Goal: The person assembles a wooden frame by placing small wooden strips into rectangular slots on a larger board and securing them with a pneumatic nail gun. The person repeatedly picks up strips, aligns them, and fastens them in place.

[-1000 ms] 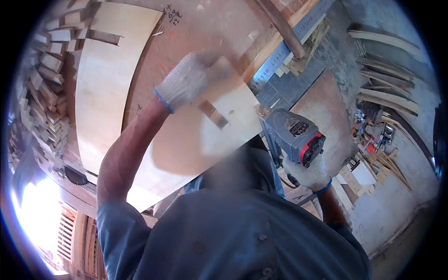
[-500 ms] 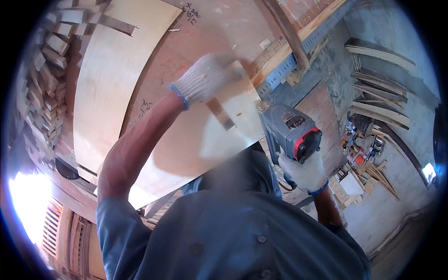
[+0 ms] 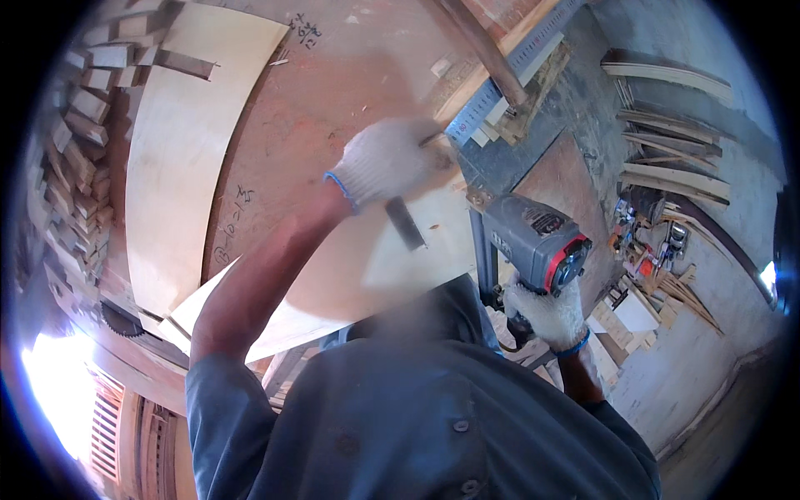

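Holds with the right hand (image 3: 546, 312), dressed in a white knitted glove with blue cuff, a grey power tool (image 3: 533, 237) with a red ring and a black end cap. Has the fingers of this hand closed around the lower part of the tool, partly hidden behind its body. Points the narrow metal nose (image 3: 478, 197) of the tool toward the right end of a pale flat wooden board (image 3: 375, 267); cannot tell any real contact there.

Places the left hand (image 3: 392, 158), in a similar white glove, at the far right corner of this board, near the nose. Shows blur at the fingertips; cannot tell the exact opening of this hand, nor any firm grip.

Has the board aslant before the body, partly under the left forearm. Shows in it a dark rectangular slot (image 3: 406, 223) and, to the right, a small brown oval mark (image 3: 433, 227).

Can see beyond it a reddish-brown worktable (image 3: 308, 92). Can see at left a second pale board with curved sides (image 3: 179, 167), then a heap of small wooden blocks (image 3: 87, 137). Can see at upper right a rounded brown wooden bar (image 3: 487, 50) across a silvery metal ruler (image 3: 533, 54).
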The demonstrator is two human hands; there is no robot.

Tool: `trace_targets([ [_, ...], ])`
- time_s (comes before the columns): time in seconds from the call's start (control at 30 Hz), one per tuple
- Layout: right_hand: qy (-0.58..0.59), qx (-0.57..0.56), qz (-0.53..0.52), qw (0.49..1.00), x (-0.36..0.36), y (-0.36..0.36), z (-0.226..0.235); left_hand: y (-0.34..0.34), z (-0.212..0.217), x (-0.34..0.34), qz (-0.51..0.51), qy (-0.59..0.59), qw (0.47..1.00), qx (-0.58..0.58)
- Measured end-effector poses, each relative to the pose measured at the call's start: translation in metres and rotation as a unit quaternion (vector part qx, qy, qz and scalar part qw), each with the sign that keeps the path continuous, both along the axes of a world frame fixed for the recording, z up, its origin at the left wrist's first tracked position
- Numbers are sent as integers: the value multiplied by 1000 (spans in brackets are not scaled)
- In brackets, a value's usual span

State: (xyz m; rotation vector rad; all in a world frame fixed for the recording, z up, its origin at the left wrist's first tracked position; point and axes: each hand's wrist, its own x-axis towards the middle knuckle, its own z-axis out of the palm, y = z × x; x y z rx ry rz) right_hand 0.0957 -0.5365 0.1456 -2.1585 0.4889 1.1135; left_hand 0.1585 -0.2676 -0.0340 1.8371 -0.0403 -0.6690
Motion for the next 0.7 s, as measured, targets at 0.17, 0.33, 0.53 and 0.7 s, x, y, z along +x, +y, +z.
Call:
trace_targets([
  [0.17, 64, -60, 13, 996, 10, 9, 2, -15, 18, -1, 0, 33, 995, 92],
  [0.33, -4, -49, 108, 993, 8, 0, -7, -19, 30, -2, -9, 37, 985, 171],
  [0.53, -15, -32, 130, 991, 21, 13, -15, -13, 32, 4, -44, 15, 985, 166],
  [0.7, -22, -101, 119, 987, 11, 15, -20, -5, 30, 0, -4, 12, 989, 144],
])
